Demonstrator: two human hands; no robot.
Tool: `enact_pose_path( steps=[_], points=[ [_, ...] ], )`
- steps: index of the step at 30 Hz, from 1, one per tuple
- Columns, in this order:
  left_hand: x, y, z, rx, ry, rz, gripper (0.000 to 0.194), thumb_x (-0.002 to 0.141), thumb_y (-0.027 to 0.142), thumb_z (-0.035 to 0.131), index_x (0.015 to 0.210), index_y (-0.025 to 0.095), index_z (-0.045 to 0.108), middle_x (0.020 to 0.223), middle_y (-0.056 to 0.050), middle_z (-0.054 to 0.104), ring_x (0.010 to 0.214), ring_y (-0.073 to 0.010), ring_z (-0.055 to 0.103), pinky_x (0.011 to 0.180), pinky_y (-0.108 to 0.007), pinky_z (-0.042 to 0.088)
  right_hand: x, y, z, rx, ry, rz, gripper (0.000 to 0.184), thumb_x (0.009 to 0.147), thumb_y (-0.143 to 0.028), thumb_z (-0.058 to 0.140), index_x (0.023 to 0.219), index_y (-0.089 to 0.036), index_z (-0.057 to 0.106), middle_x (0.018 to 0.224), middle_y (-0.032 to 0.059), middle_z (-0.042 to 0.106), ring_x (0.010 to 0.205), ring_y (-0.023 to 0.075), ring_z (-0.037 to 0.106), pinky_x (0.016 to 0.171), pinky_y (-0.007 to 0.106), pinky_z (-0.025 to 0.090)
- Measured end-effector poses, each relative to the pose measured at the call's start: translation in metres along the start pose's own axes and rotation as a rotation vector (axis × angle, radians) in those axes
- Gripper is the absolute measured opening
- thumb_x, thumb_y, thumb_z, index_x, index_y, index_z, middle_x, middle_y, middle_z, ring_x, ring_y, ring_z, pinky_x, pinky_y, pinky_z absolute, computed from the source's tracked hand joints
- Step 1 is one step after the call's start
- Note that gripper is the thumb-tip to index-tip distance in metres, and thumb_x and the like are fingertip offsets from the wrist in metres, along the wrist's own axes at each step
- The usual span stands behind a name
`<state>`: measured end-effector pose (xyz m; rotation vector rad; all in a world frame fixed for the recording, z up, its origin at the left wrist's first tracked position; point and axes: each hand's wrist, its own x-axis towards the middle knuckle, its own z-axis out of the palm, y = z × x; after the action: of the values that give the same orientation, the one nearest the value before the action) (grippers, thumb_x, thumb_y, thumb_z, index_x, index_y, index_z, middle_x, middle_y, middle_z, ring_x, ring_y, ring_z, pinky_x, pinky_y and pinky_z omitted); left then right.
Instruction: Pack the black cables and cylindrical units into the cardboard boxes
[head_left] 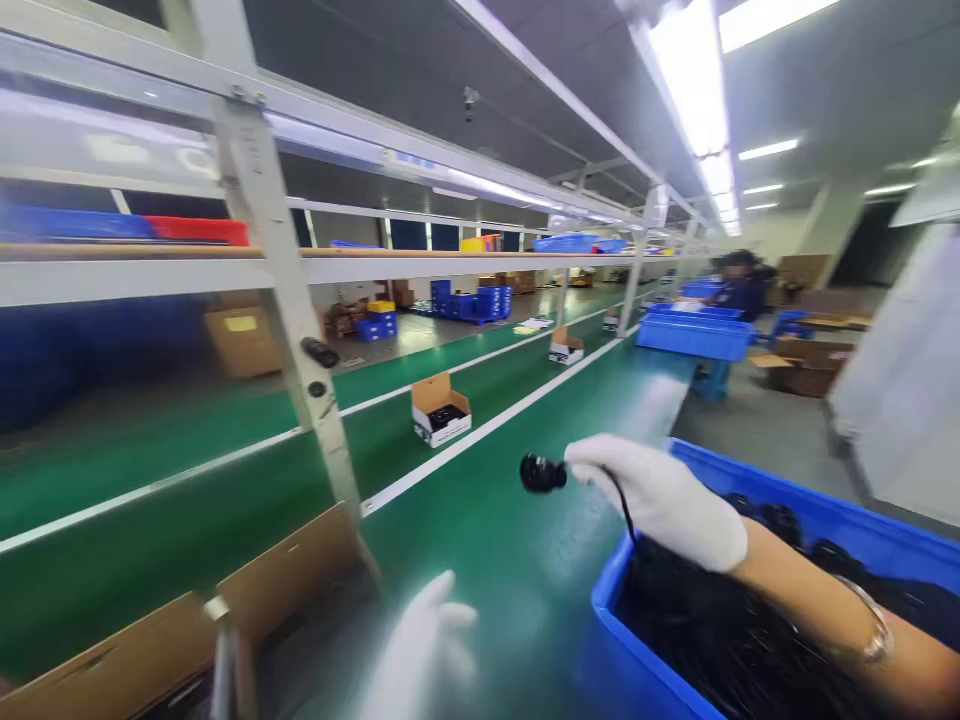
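My right hand (656,495), in a white glove, pinches the narrow end of a black cylindrical connector with a cable (543,474). It holds the connector over the green work surface, and the thin cable hangs down from my fingers towards a blue bin (611,590). Inside the bin lies a mass of black cables and similar black parts (720,620). My left hand (424,645), also white-gloved, is blurred low in the middle with its fingers stretched out and nothing visible in them. To its left stand open cardboard boxes (289,575) with dark contents.
On the green conveyor belt (390,450) sit small open boxes (442,412), one holding black items. A white upright post (289,270) and a shelf with coloured bins rise at left. Farther along, a person (739,285) is beside blue bins (694,332).
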<state>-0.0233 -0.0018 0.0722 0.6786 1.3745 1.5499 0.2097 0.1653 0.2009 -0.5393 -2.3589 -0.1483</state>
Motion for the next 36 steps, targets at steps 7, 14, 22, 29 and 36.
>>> enact_pose_path(
  steps=[7,14,22,29,36],
  points=[
    [0.025,-0.006,-0.012,-0.433,-0.089,0.031,0.052,0.073,0.060,0.068,0.101,0.018,0.065,0.079,-0.005,0.062,0.058,-0.0125,0.049,0.056,-0.027,0.043,0.047,-0.098,0.094,0.112,-0.378,-0.730,0.017,0.088,-0.020,0.046,0.094,-0.023,0.061,0.074,0.0011,0.066,0.060,0.0174,0.054,0.055,0.030,0.040],
    [0.029,-0.008,-0.047,-0.695,0.273,0.150,0.047,0.067,0.061,0.073,0.070,0.018,0.053,0.055,0.005,0.043,0.045,-0.0060,0.036,0.043,-0.021,0.032,0.204,-0.087,0.186,0.090,-0.103,0.006,0.019,0.095,-0.035,0.049,0.101,-0.020,0.060,0.101,0.0059,0.065,0.091,0.0194,0.060,0.075,0.028,0.043],
    [0.014,-0.002,-0.082,-0.701,0.341,0.147,0.048,0.063,0.056,0.078,0.078,0.018,0.053,0.059,0.006,0.043,0.041,-0.0029,0.029,0.038,-0.020,0.021,0.281,-0.106,0.231,0.137,-0.008,0.141,0.023,0.092,-0.038,0.049,0.098,-0.019,0.059,0.105,0.0110,0.062,0.095,0.0244,0.058,0.076,0.031,0.044],
    [0.002,0.040,-0.081,-0.696,0.186,-0.009,0.046,0.070,0.048,0.074,0.100,0.020,0.055,0.066,0.005,0.049,0.040,-0.0020,0.028,0.036,-0.018,0.015,0.185,-0.129,0.177,0.530,-0.279,-0.084,0.016,0.077,-0.028,0.063,0.091,-0.022,0.057,0.081,-0.0008,0.061,0.071,0.0155,0.058,0.068,0.028,0.048],
    [0.019,0.022,-0.066,-0.751,0.033,-0.093,0.049,0.076,0.065,0.061,0.083,0.017,0.055,0.055,0.008,0.038,0.035,-0.0008,0.019,0.031,-0.017,0.014,0.092,-0.157,0.142,0.631,-0.590,-0.403,0.024,0.077,-0.011,0.064,0.093,-0.029,0.065,0.098,-0.0005,0.067,0.092,0.0179,0.060,0.078,0.030,0.049]
  ],
)
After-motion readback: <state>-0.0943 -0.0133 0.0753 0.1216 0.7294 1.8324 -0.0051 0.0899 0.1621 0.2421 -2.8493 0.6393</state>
